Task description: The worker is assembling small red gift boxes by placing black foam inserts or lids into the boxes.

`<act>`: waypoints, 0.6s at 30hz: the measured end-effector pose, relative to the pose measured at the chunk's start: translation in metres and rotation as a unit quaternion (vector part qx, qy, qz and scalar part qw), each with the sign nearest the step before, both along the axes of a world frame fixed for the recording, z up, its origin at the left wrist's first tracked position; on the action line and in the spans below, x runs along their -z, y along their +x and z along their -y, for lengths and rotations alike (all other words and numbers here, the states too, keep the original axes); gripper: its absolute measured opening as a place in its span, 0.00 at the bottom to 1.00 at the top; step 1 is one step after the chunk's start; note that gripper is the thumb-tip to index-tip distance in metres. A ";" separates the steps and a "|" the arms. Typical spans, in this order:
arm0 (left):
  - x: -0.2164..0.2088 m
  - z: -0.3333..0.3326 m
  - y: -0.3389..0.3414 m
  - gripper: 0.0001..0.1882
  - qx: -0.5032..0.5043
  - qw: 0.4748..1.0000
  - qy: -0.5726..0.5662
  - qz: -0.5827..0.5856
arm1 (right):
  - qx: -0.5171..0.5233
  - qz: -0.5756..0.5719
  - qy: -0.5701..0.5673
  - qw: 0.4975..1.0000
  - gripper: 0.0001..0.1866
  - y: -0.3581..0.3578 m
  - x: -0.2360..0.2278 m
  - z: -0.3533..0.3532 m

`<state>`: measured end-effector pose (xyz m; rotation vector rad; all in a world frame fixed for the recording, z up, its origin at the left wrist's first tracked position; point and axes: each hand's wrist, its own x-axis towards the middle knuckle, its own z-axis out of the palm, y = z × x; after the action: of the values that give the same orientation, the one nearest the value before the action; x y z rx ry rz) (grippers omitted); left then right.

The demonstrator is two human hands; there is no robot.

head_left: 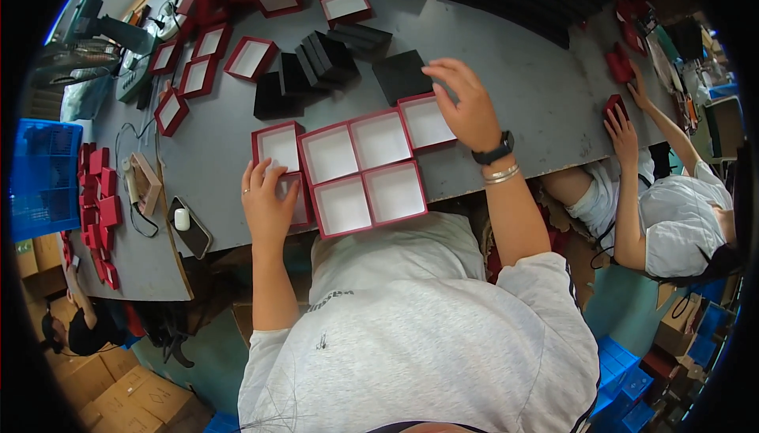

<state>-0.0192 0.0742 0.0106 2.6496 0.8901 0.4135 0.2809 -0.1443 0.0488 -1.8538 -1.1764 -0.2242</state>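
Note:
A red box (364, 117) with four white-lined compartments stands upright on the table edge in front of me. Small red boxes with white insides flank it: an upper left box (278, 148), a lower left box (299, 210) and a right box (427, 121). My left hand (267, 205) curves over the lower left box, fingers at its upper rim and thumb toward its right side; the hand hides part of it. Over the right box's edge hovers my right hand (465, 109), fingers stretched and thumb apart, holding nothing. Just beyond lies a black square pad (400, 77).
Black square pads (316, 65) lean in a row farther back. Several loose red boxes (250, 59) spread behind them. A phone (190, 227) with a white case on it lies left, near small red pieces (99, 204). At the right, a co-worker (680, 219) handles a red box.

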 end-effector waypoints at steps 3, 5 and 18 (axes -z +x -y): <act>-0.007 0.013 -0.001 0.14 -0.031 0.998 0.049 0.002 | -0.035 0.079 -0.008 0.996 0.14 0.049 -0.005 -0.064; -0.008 0.020 -0.001 0.13 -0.043 0.997 0.064 0.015 | -0.053 0.001 -0.068 0.996 0.16 0.085 0.005 -0.114; -0.022 0.042 0.017 0.29 0.036 0.998 -0.002 -0.044 | -0.016 0.058 -0.098 0.993 0.11 0.136 0.014 -0.117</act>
<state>-0.0019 0.0317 0.0327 2.7055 0.8177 0.2793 0.4174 -0.0271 0.0351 -2.0134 -1.3476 -0.2072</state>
